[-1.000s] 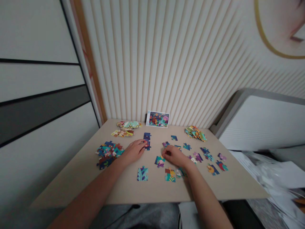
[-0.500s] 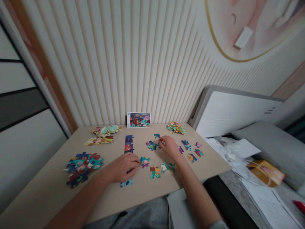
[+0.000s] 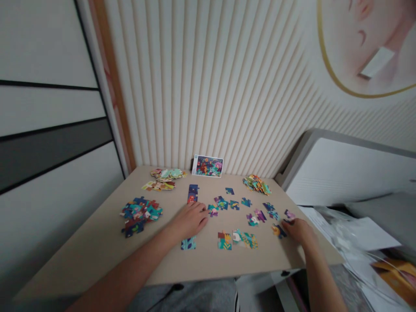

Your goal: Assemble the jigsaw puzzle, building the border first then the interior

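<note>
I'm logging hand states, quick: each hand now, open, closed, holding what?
Left hand: palm down by the puzzle strip; grip cannot be told.
Right hand: at a dark puzzle piece; whether it grips cannot be told.

Puzzle pieces (image 3: pixel 224 241) on table (image 3: pixel 201 269); piles (image 3: pixel 141 214) left, heap (image 3: pixel 256 184) back right; card (image 3: pixel 208 166) behind, seemingly against wall (image 3: pixel 201 86).

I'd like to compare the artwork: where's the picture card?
In the head view, the card stands mid-way along the far edge of the table, before the ribbed wall, with the dark puzzle strip in front, slightly left.
</note>
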The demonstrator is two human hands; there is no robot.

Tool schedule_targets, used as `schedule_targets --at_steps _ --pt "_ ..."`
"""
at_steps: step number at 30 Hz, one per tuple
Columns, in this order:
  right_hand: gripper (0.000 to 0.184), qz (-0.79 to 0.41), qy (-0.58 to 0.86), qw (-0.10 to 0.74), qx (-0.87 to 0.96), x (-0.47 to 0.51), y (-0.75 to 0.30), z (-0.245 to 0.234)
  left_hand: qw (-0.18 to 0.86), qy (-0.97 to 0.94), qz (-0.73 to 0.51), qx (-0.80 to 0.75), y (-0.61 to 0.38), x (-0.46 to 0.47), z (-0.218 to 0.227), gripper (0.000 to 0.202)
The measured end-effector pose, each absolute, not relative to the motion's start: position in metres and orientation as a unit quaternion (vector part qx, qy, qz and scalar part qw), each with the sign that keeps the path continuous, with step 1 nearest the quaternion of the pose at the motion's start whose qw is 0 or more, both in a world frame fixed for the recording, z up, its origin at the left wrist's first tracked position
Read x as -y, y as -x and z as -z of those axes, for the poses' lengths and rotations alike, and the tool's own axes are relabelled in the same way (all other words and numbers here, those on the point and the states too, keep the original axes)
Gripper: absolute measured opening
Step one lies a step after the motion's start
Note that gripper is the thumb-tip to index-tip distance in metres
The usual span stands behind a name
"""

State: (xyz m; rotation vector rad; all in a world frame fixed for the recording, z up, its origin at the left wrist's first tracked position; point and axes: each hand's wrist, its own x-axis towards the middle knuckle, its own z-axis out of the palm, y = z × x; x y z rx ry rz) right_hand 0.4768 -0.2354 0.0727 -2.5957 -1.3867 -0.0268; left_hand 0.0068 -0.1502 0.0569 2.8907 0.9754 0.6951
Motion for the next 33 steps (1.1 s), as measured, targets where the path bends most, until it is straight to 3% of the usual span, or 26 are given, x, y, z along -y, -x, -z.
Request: schedule_targets --at_steps 4,8,12,17,23,33 --pt "0.025 -0.027 0.878 0.102 0.468 0.226 -0.488 -0.082 -0.001 -0.891 -0.261 -0.371 0.017 0.136 -0.059 0.03" --pt "0.03 -0.016 0.81 0.218 0.544 0.209 -0.448 -0.101 0.001 -0.858 -0.283 -0.429 0.047 0.118 -0.056 0.025" --pt "0.041 -0.268 0.605 0.349 0.663 0.184 -0.332 -0.114 0.019 -0.851 -0.279 -0.444 0.056 0.11 -0.048 0.024" --pt "0.036 -0.459 0.467 0.32 0.685 0.141 -0.198 -0.096 0.037 -0.849 -0.276 -0.449 0.048 0.11 -0.043 0.03" --pt "0.013 -0.337 0.526 0.269 0.733 0.119 -0.16 -0.057 0.049 -0.84 -0.281 -0.462 0.05 0.109 -0.04 0.029" --pt "0.013 -0.154 0.52 0.269 0.796 0.13 -0.163 -0.045 0.047 -0.861 -0.233 -0.449 0.047 0.115 -0.038 0.032"
